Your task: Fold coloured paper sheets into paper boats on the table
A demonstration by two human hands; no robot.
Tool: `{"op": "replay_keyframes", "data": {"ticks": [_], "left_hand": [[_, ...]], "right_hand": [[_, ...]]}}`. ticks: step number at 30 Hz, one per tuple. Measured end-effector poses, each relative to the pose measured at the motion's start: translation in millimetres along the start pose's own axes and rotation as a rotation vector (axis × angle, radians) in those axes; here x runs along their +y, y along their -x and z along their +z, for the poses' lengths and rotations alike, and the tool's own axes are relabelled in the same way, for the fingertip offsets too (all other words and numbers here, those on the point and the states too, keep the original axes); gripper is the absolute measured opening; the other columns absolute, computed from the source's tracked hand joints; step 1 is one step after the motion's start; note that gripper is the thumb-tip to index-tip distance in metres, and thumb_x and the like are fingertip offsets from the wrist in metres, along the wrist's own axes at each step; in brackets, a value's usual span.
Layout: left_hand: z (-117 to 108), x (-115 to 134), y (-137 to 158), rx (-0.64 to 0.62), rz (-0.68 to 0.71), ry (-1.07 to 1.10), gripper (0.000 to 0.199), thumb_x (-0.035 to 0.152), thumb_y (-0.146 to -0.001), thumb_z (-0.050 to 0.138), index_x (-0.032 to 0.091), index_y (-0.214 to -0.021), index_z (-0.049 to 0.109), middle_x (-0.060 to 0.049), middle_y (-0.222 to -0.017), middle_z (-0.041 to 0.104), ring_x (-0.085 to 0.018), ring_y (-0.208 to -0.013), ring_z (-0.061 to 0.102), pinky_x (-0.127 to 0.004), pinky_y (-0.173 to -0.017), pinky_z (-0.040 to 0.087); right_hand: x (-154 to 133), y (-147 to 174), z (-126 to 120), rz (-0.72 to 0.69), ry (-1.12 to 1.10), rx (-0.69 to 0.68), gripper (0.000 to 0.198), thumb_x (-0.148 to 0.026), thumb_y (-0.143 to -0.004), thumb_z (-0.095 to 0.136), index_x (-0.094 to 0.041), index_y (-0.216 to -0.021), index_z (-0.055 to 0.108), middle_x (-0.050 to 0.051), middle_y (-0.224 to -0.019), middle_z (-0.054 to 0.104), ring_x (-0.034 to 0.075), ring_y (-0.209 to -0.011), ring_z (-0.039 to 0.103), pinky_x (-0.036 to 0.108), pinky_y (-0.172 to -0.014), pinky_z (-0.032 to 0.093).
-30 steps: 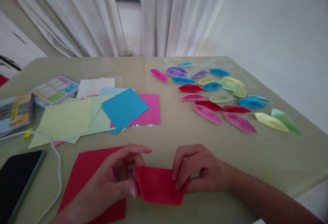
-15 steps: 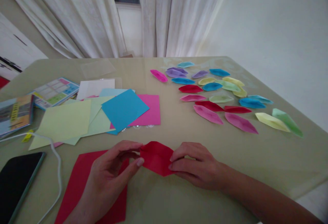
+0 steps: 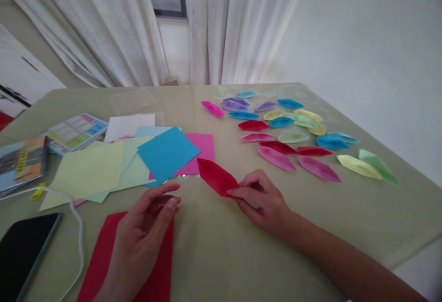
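Note:
A folded red paper boat (image 3: 217,177) is pinched at its near right tip by my right hand (image 3: 264,203), which holds it above the table. My left hand (image 3: 143,233) is empty, its thumb and fingers apart, over a sheet of red paper (image 3: 103,256) lying on the table. Beyond the right hand, several folded paper boats (image 3: 317,167) in pink, red, blue, purple, yellow and green rest in loose rows. A blue paper square (image 3: 169,152) lies on a pink sheet (image 3: 206,148) behind the left hand.
Pale yellow and green sheets (image 3: 90,168) overlap at left, near booklets (image 3: 78,131). A phone (image 3: 27,246) and a white cable (image 3: 80,233) lie at the near left. The table (image 3: 241,256) reaches toward curtains (image 3: 207,26), with a wall on the right.
My left hand has let go of the red paper boat and drawn back left. My right hand has lifted the boat slightly, and it now slants with its free tip pointing up and left.

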State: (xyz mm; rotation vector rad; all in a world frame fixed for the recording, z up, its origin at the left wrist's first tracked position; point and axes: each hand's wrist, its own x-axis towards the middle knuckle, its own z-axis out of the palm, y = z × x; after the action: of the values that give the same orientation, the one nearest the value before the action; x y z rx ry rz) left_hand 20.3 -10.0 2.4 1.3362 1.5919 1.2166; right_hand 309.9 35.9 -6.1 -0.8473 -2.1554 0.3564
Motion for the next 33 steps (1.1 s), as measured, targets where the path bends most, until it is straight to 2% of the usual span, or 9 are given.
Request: {"op": "replay_keyframes", "data": {"ticks": [5,10,13,16,18,23,26,29,33], "left_hand": [[4,2,5,-0.029,0.021,0.019,0.03,0.049,-0.093,0.072,0.028,-0.115,0.077,-0.003,-0.107,0.081,-0.017,-0.08,0.076,-0.022,-0.069,0.064],[7,-1,7,-0.057,0.03,0.106,0.031,0.051,-0.094,0.071,0.025,-0.111,0.076,-0.005,-0.107,0.081,-0.016,-0.072,0.074,-0.023,-0.067,0.064],[10,-6,6,-0.077,0.027,0.127,0.033,0.053,-0.094,0.071,0.025,-0.11,0.076,-0.006,-0.108,0.081,-0.016,-0.074,0.074,-0.023,-0.067,0.064],[13,-10,4,-0.095,0.029,0.151,0.036,0.057,-0.094,0.07,0.025,-0.108,0.076,-0.007,-0.107,0.082,-0.018,-0.076,0.075,-0.024,-0.068,0.064],[14,-12,3,-0.108,0.035,0.161,0.037,0.059,-0.093,0.071,0.025,-0.107,0.077,-0.008,-0.105,0.082,-0.018,-0.076,0.075,-0.025,-0.067,0.064],[11,-19,1,-0.145,0.039,0.165,0.038,0.057,-0.093,0.072,0.025,-0.111,0.077,-0.009,-0.108,0.082,-0.021,-0.083,0.077,-0.028,-0.073,0.065],[12,-23,1,-0.163,0.048,0.17,0.038,0.056,-0.094,0.071,0.025,-0.113,0.077,-0.009,-0.11,0.081,-0.021,-0.086,0.077,-0.028,-0.074,0.065],[16,-24,2,-0.171,0.058,0.153,0.038,0.058,-0.094,0.069,0.024,-0.112,0.077,-0.01,-0.109,0.082,-0.022,-0.085,0.078,-0.029,-0.074,0.065],[11,-25,0,-0.177,0.138,0.013,0.036,0.056,-0.097,0.064,0.028,-0.117,0.074,-0.007,-0.115,0.08,-0.024,-0.093,0.078,-0.033,-0.077,0.066]], "right_hand": [[12,-11,-5,0.082,0.039,0.049,0.021,-0.019,-0.105,0.064,-0.024,-0.121,0.078,0.005,-0.093,0.07,0.016,-0.08,0.069,0.027,-0.068,0.056],[28,-25,-23,0.221,0.239,0.198,0.015,-0.033,-0.103,0.068,-0.022,-0.105,0.078,0.005,-0.092,0.079,0.019,-0.075,0.072,0.031,-0.07,0.059],[52,-41,-46,0.31,0.346,0.241,0.02,-0.036,-0.103,0.065,-0.021,-0.108,0.077,0.007,-0.1,0.08,0.021,-0.079,0.073,0.032,-0.069,0.059],[90,-61,-77,0.401,0.47,0.232,0.023,-0.037,-0.101,0.064,-0.019,-0.106,0.079,0.008,-0.096,0.081,0.022,-0.072,0.072,0.035,-0.073,0.059],[119,-71,-98,0.464,0.555,0.217,0.025,-0.036,-0.102,0.062,-0.019,-0.105,0.08,0.009,-0.095,0.082,0.024,-0.075,0.073,0.038,-0.079,0.06],[174,-72,-150,0.573,0.74,0.134,0.023,-0.036,-0.106,0.065,-0.016,-0.114,0.073,0.007,-0.108,0.077,0.021,-0.091,0.074,0.042,-0.089,0.061],[184,-61,-173,0.543,0.814,0.036,0.028,-0.039,-0.107,0.065,-0.016,-0.123,0.07,0.009,-0.119,0.074,0.022,-0.1,0.073,0.044,-0.092,0.061],[182,-52,-187,0.44,0.867,-0.088,0.033,-0.029,-0.109,0.056,-0.015,-0.136,0.066,0.015,-0.135,0.071,0.026,-0.111,0.072,0.046,-0.101,0.056],[173,-51,-193,0.271,0.924,-0.256,0.049,-0.025,-0.106,0.048,-0.014,-0.153,0.055,0.017,-0.158,0.057,0.032,-0.137,0.059,0.048,-0.114,0.044]]}}
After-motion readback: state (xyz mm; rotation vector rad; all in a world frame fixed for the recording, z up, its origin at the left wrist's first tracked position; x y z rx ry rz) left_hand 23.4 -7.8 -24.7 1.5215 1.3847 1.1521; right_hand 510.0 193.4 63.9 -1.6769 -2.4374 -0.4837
